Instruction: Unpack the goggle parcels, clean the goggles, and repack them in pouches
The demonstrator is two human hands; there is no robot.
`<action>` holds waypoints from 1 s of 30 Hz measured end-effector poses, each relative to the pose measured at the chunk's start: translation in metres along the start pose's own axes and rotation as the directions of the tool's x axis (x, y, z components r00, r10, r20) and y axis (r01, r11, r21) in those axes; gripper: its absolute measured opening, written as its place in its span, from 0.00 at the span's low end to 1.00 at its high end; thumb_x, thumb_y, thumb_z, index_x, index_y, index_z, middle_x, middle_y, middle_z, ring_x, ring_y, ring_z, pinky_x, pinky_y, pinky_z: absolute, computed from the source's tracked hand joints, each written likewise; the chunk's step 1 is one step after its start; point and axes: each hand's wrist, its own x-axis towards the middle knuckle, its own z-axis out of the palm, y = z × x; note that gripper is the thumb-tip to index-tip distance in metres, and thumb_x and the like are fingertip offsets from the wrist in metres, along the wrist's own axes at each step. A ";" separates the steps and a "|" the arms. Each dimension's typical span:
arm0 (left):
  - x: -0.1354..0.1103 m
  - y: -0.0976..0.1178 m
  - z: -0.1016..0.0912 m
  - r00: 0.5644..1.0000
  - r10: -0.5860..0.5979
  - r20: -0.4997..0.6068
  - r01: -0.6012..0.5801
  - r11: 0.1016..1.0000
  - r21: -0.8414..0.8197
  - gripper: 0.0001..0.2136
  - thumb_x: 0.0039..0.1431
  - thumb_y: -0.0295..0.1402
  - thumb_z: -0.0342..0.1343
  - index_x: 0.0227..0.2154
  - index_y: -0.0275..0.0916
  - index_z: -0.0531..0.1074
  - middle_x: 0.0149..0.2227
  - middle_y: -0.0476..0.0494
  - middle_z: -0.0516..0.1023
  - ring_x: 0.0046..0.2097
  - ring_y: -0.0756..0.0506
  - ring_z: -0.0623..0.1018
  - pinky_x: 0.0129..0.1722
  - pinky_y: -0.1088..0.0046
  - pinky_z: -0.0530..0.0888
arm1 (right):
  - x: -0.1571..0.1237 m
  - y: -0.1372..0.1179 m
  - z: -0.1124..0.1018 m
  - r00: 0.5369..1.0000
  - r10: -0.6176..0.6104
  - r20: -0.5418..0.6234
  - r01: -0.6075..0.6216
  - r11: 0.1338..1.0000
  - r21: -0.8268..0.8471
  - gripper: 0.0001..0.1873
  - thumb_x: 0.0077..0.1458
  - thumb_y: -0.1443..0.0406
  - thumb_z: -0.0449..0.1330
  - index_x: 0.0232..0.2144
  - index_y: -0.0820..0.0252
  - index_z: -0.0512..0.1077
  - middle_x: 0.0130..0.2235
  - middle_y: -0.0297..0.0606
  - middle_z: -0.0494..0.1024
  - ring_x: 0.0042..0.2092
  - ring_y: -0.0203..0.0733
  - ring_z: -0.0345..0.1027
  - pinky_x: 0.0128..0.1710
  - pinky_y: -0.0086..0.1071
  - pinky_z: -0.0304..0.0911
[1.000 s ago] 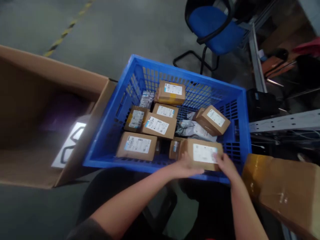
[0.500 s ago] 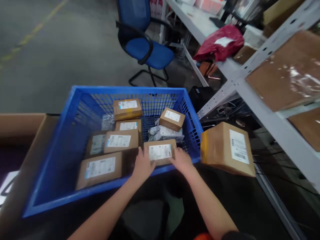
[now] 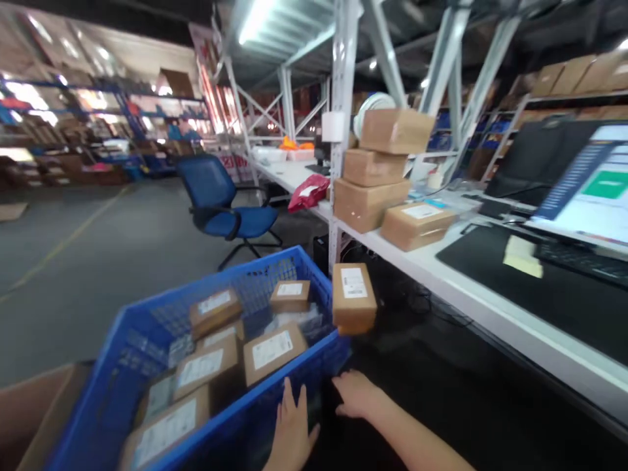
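Observation:
Just outside the near rim of a blue plastic crate, my left hand has its fingers spread and holds nothing. To its right, near the crate's front corner, my right hand is also free, fingers apart and slightly bent. Closest to the left hand inside the crate lies a labelled cardboard box. Several more labelled boxes fill the left side, among them a front box. A small box rests on a grey plastic-wrapped parcel. Beyond the right hand, another labelled box stands beside the crate.
A white workbench runs along the right with stacked boxes, a monitor and a keyboard. A blue chair stands behind the crate. An open carton sits at the lower left.
Both hands have let go of the labelled box at the crate's near side and drawn back outside the rim. My view has swung up and right, bringing the bench and monitor into sight.

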 end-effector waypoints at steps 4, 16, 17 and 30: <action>-0.031 0.032 0.008 0.992 0.087 0.095 -0.092 0.994 0.053 0.40 0.54 0.30 0.57 0.69 0.28 0.51 0.73 0.21 0.28 0.73 0.34 0.45 0.70 0.61 0.51 | -0.046 0.012 -0.011 0.996 -0.015 -0.092 0.018 0.999 0.036 0.29 0.48 0.56 0.70 0.52 0.59 0.75 0.52 0.50 0.79 0.53 0.59 0.75 0.54 0.48 0.67; -0.061 0.127 -0.066 0.979 0.186 0.088 -0.193 0.978 0.082 0.41 0.57 0.34 0.55 0.71 0.28 0.46 0.73 0.25 0.24 0.73 0.34 0.46 0.70 0.61 0.47 | -0.216 0.141 -0.016 0.877 0.266 -0.401 -0.161 0.948 0.276 0.33 0.50 0.63 0.64 0.60 0.62 0.71 0.56 0.54 0.77 0.58 0.61 0.70 0.60 0.49 0.62; -0.063 0.129 -0.067 0.977 0.196 0.083 -0.202 0.977 0.069 0.41 0.57 0.34 0.55 0.71 0.29 0.46 0.73 0.27 0.24 0.74 0.34 0.45 0.71 0.62 0.47 | -0.229 0.149 -0.009 0.863 0.302 -0.405 -0.191 0.937 0.292 0.33 0.51 0.64 0.63 0.60 0.62 0.70 0.57 0.55 0.76 0.59 0.61 0.70 0.61 0.50 0.60; -0.061 0.154 -0.034 0.946 0.288 0.151 -0.261 0.949 -0.176 0.42 0.56 0.34 0.60 0.70 0.29 0.47 0.73 0.27 0.22 0.73 0.37 0.49 0.69 0.71 0.51 | -0.339 0.246 0.143 0.568 0.589 -0.575 -0.317 0.801 0.507 0.30 0.54 0.54 0.55 0.55 0.60 0.76 0.55 0.51 0.78 0.55 0.62 0.74 0.58 0.54 0.66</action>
